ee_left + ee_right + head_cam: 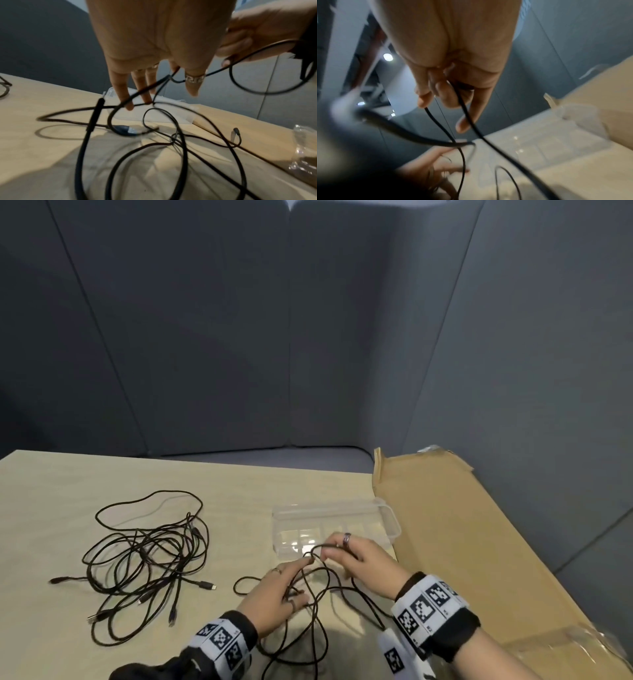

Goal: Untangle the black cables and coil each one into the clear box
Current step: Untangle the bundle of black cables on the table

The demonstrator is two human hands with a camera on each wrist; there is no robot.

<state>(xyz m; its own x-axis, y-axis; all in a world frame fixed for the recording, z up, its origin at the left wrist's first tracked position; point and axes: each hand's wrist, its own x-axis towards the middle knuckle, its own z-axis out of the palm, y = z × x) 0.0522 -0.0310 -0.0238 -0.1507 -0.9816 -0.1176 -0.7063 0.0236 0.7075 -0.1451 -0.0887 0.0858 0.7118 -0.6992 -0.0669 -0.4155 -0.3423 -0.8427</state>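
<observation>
The black cable (318,587) being worked lies in loose loops on the worktop (51,508) at 6 o'clock of the clear box (335,525), whose long axis runs 9 to 3 o'clock. One raised loop points toward 12, over the box's near edge. The right hand (366,563) pinches that loop, fingers curled round it. The left hand (274,594) has fingers spread and straight among the strands, seemingly only touching them; blur hides the contact. The tangled cables (144,559) lie well apart at 9 o'clock. Flattened cardboard (462,542) lies at 3 o'clock.
</observation>
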